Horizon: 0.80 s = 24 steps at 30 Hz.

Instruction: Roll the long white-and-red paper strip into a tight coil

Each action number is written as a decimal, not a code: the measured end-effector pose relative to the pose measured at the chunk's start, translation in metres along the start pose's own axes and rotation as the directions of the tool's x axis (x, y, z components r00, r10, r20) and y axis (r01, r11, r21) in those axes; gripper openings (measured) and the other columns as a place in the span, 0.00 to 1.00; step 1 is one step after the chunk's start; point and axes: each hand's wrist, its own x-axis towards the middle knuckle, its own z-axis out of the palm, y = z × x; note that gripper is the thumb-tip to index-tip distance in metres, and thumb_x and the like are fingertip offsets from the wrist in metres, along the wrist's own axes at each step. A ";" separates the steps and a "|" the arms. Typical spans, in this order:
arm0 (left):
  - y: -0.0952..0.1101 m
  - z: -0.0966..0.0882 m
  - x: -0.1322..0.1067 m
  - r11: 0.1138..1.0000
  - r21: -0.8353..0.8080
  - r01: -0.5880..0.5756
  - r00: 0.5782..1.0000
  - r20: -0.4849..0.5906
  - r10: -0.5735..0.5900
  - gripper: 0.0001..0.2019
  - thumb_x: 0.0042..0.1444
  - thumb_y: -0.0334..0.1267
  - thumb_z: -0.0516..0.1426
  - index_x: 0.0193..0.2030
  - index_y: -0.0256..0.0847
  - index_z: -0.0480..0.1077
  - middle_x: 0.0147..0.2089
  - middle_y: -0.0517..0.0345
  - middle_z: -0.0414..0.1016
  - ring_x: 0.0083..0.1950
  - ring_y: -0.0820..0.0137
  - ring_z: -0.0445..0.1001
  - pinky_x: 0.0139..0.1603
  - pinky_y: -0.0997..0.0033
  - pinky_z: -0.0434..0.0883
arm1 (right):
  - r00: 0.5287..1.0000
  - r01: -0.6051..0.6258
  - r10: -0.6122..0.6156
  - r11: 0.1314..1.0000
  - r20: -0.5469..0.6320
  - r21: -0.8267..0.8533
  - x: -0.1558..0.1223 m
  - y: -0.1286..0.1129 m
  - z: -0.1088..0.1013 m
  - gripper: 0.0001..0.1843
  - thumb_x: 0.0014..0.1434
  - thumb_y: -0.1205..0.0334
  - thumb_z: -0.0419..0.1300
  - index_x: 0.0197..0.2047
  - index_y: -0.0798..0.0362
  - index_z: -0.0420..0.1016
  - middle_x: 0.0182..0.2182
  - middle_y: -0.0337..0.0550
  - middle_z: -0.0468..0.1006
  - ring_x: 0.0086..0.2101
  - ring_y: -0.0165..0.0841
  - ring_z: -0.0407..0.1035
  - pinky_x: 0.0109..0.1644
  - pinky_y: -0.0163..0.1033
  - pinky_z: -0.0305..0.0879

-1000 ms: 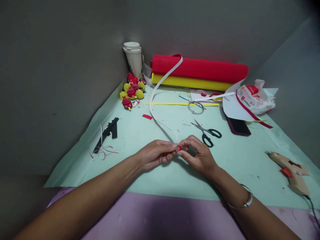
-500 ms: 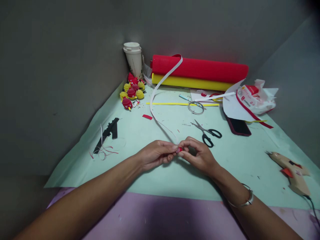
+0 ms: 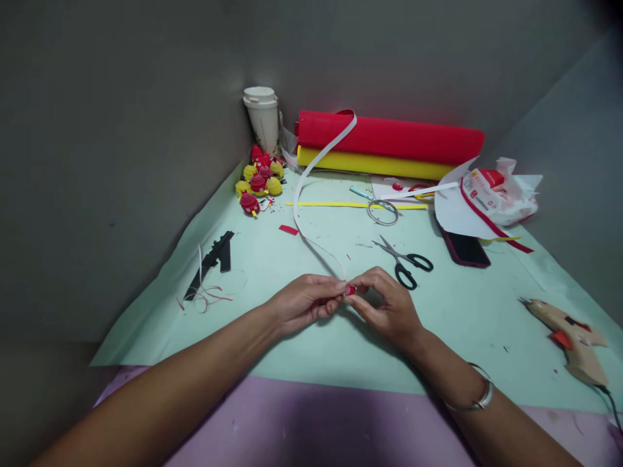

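Observation:
Between my two hands, above the pale green sheet (image 3: 311, 357), is a small red coil of paper strip (image 3: 349, 290). My left hand (image 3: 311, 298) pinches its left side with thumb and fingers. The fingertips of my right hand (image 3: 384, 298) grip its right side. From the coil a long strip (image 3: 300, 188), white on the face I see and red on the other, runs up and curls over the rolls at the back. My fingers hide much of the coil. Black-handled scissors (image 3: 406, 263) lie open just beyond my right hand.
Red (image 3: 389, 136) and yellow (image 3: 370, 161) rolls lie at the back beside a lidded cup (image 3: 263, 120) and several red and yellow paper figures (image 3: 257, 183). A glue gun (image 3: 567, 337), a phone (image 3: 464, 250) and a wipes pack (image 3: 501, 194) sit right. Black scraps (image 3: 209, 263) lie left.
My right fingers have shifted slightly on the coil, and more of its red shows between the hands. The whole view has moved a little; the things on the sheet lie as before.

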 end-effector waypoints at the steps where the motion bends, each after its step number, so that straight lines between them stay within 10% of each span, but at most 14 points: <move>1: 0.000 0.000 0.000 1.000 0.002 0.000 1.000 0.000 0.000 0.08 0.50 0.35 0.67 0.32 0.31 0.76 0.26 0.59 0.69 0.24 0.83 0.65 0.23 0.87 0.61 | 1.000 -0.015 0.015 1.000 0.006 0.012 0.000 0.000 0.000 0.04 0.59 0.62 0.62 0.39 0.50 0.73 0.28 0.39 0.72 0.31 0.32 0.66 0.36 0.39 0.65; 17: 0.001 -0.003 -0.001 0.998 0.062 0.024 0.999 0.044 -0.027 0.12 0.49 0.37 0.68 0.37 0.30 0.78 0.25 0.59 0.69 0.24 0.83 0.64 0.23 0.85 0.59 | 0.973 -0.186 0.158 0.968 0.168 0.170 0.002 0.004 -0.004 0.06 0.58 0.60 0.63 0.39 0.50 0.74 0.28 0.36 0.70 0.30 0.30 0.67 0.36 0.37 0.65; 24: 0.003 0.000 -0.003 0.998 0.062 -0.014 1.000 0.013 0.014 0.13 0.48 0.39 0.67 0.36 0.30 0.77 0.22 0.61 0.67 0.21 0.83 0.61 0.21 0.85 0.57 | 0.999 -0.033 0.033 0.998 0.009 0.061 0.000 0.002 0.005 0.09 0.59 0.60 0.63 0.43 0.50 0.72 0.29 0.39 0.72 0.31 0.32 0.67 0.36 0.39 0.65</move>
